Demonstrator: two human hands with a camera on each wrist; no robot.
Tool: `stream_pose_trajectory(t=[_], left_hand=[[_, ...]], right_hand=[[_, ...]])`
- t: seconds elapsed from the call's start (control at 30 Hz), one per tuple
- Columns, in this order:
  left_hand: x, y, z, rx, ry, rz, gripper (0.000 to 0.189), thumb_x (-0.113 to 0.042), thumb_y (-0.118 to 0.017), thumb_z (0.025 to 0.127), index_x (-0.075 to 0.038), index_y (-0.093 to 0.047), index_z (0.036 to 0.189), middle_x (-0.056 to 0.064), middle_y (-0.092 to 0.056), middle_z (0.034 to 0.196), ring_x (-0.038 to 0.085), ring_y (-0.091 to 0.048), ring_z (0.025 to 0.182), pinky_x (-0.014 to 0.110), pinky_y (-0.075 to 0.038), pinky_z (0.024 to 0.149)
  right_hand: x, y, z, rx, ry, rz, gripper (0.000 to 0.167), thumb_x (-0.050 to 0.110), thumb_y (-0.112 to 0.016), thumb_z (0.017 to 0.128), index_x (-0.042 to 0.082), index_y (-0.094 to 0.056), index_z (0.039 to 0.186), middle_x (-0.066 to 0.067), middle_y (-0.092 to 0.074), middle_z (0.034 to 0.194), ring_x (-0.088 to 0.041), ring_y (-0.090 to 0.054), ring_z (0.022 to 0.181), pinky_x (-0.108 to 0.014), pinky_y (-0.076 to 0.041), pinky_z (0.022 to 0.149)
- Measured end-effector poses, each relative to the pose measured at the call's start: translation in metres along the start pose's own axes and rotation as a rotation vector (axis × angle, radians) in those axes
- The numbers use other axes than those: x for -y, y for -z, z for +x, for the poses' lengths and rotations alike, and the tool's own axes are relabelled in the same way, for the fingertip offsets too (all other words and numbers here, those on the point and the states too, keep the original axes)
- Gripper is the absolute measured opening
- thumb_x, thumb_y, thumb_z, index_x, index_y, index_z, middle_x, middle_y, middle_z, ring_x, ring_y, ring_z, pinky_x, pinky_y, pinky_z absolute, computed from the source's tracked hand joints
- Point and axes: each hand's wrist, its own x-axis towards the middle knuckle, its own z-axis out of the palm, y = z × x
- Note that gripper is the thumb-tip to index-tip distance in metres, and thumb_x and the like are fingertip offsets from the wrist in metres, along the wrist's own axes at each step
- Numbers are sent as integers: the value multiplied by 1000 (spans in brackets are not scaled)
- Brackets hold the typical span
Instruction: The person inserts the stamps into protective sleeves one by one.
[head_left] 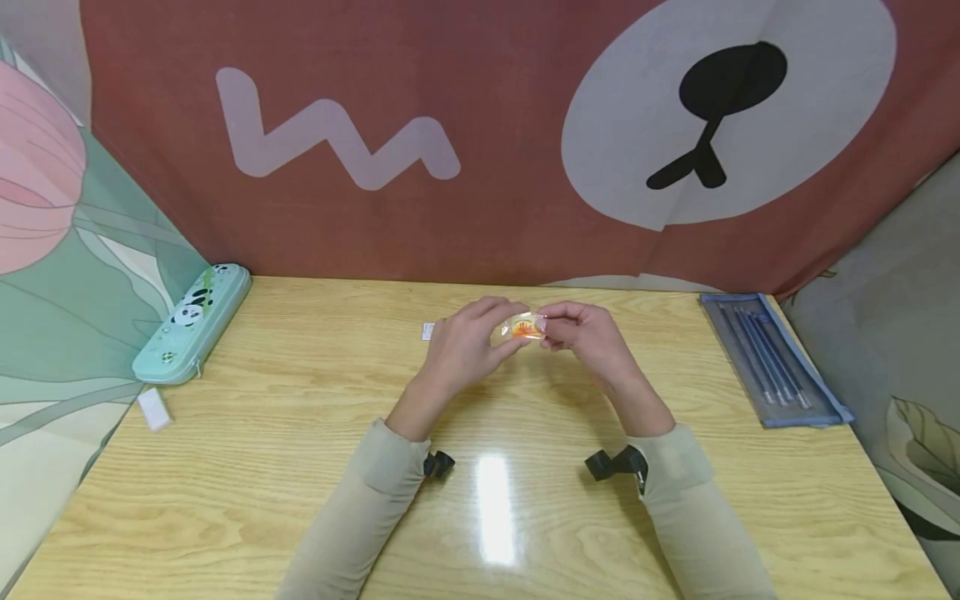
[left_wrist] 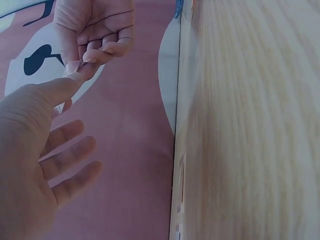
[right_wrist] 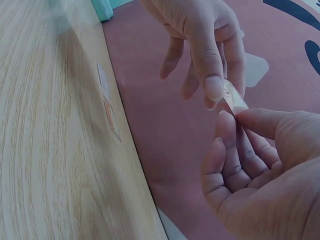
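Both hands hold a small clear plastic packet with orange and yellow print (head_left: pixel 528 326) between them, raised over the far part of the table. My left hand (head_left: pixel 467 340) pinches its left end between thumb and forefinger, the other fingers spread loose in the left wrist view. My right hand (head_left: pixel 592 337) pinches the right end with thumb and fingertips. In the right wrist view the packet (right_wrist: pixel 234 97) is tilted, with its ends covered by fingertips. A small white printed piece (head_left: pixel 427 331) lies on the table beyond my left hand.
A mint panda pencil case (head_left: pixel 197 321) lies at the back left, with a white eraser-like block (head_left: pixel 154 409) before it. At the right lies a blue-edged mesh pouch (head_left: pixel 776 358) holding several pens. Near the table's far edge is a flat orange-printed piece (right_wrist: pixel 111 120).
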Motion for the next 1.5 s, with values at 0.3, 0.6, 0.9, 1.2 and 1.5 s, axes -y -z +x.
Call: stream_pose_trajectory(t=[0.3,0.6,0.9,1.2,1.5], left_hand=[[0,0,-1,10,18,14,38,-44,-79,88,-26,-73,121,-3,-73,117,15,-74,92,28,-56,57],[-1,0,-1,35,43,23,39,-48,-77,88,-26,-73,121,-5,-74,117,14,-74,91,28,-56,58],[-2,0,0,31,33,48,38,-46,-77,89,-25,-74,120,-4,-75,116,15,-75,92,28,-56,56],[-2,0,-1,33,17,39,39,-47,-77,88,-25,-74,120,-4,-75,115,14,-74,86,25,-54,53],[-2,1,0,33,22,61,39,-47,-77,88,-24,-75,120,-4,-76,111,13,-74,79,25,-52,51]], right_hand=[[-2,0,1,-1,-27,11,29,12,-62,99,-7,-65,121,7,-71,91,-7,-68,73,-31,-60,80],[-3,-2,2,16,-68,58,33,8,-63,98,-4,-64,129,5,-72,104,-5,-67,77,-25,-59,78],[-5,-3,3,28,-62,65,36,13,-66,98,-2,-64,131,9,-72,99,-5,-64,78,-23,-57,76],[-6,-4,2,12,-85,36,34,8,-61,96,1,-66,129,3,-69,97,-8,-62,77,-29,-58,78],[-3,-2,3,55,-56,40,33,13,-62,99,-2,-63,129,5,-68,92,-12,-64,77,-29,-59,79]])
